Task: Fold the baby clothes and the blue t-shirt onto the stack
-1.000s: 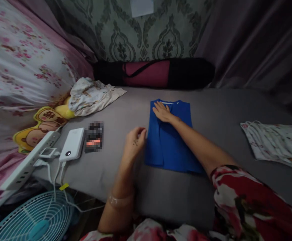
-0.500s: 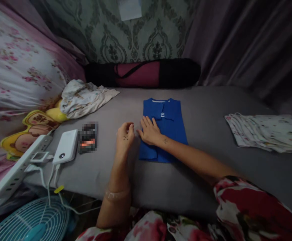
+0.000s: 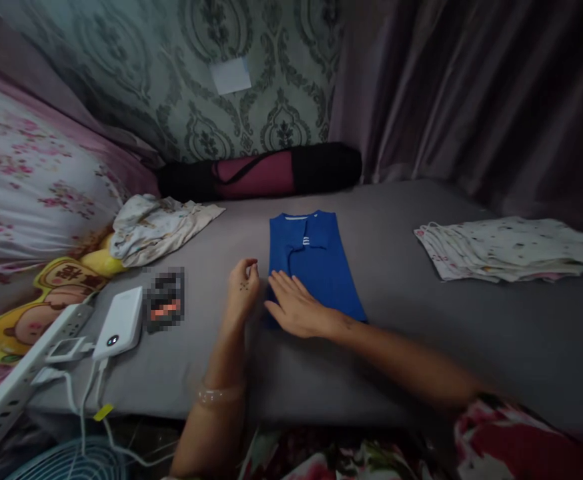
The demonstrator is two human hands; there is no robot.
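A blue garment (image 3: 321,273), folded into a long shape, lies flat on the grey sheet (image 3: 381,373), its collar end toward the wall. My right hand (image 3: 294,305) rests palm down on the lower left part of the garment, fingers spread. Just left of the garment, my left hand (image 3: 243,287) is held with its fingers curled in and the thumb near the index finger. Whether anything is between those fingers is too small to tell.
A black and maroon rolled bag (image 3: 266,175) lies along the wall. Folded patterned cloths (image 3: 511,248) are at the right. On the left are a crumpled cloth (image 3: 156,230), a white power bank (image 3: 119,321), a power strip (image 3: 26,373) and a blurred-out object (image 3: 165,300).
The view has tilted up and turned right. My right hand has slid down the garment toward its near edge. My left hand keeps its curled pose beside it.
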